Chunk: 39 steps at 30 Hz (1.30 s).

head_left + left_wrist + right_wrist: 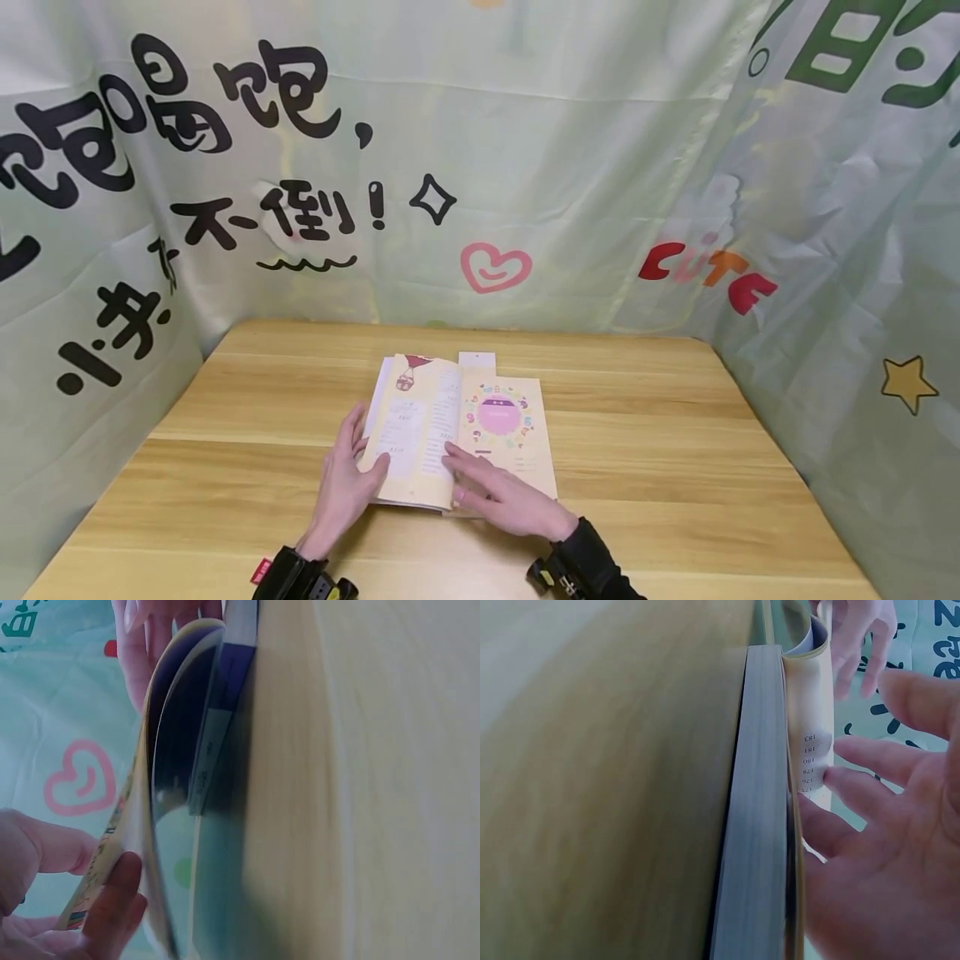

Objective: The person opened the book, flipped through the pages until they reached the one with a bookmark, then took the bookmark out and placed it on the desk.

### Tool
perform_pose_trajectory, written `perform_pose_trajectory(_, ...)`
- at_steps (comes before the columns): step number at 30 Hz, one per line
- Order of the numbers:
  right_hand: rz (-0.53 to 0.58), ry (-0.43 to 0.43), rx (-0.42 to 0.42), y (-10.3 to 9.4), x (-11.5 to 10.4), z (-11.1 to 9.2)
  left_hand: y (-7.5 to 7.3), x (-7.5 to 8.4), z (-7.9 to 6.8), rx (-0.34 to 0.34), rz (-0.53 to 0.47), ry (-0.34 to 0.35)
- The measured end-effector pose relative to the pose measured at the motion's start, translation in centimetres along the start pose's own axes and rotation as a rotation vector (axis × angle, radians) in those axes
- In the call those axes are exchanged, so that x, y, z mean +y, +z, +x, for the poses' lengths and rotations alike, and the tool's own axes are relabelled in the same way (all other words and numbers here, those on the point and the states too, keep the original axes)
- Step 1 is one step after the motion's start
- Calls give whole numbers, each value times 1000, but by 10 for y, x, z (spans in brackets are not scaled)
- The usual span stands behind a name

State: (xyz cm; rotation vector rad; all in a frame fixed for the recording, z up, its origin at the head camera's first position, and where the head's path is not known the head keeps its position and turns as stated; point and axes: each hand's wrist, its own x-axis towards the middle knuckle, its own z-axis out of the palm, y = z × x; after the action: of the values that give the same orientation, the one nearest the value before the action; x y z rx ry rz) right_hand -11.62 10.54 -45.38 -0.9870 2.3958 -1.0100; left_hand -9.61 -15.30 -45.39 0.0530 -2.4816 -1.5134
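An open book [408, 417] lies on the table, its left leaves raised and curving over. My left hand [347, 487] grips these leaves at their outer edge, thumb on the printed page and fingers behind. In the left wrist view, the lifted leaves [142, 787] bow away from the table between thumb and fingers. My right hand [504, 493] lies over the lower part of the book, its extended fingertips at the inner fold. The right-hand page [517, 454] shows a round pink design ringed by small coloured figures. Seen from the right wrist, the thick page block [757, 810] rests under the hand.
A pale slip [477, 360] sticks out past the book's top edge. Wooden tabletop [660, 450] surrounds the book. Printed cloth [585, 208] hangs behind the table and along both sides. Each wrist wears a black strap with a camera.
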Motion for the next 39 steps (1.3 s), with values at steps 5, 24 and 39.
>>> perform_pose_trajectory(5,13,-10,-21,1,-1,1,-2,-3,-1,-48,47,-20)
perform_pose_trajectory(24,-35,-23,-38,6,0,5,1,-5,-2,-148,246,-33)
perform_pose_trajectory(39,47,-47,45,-2,8,3,31,8,-10,-400,204,196)
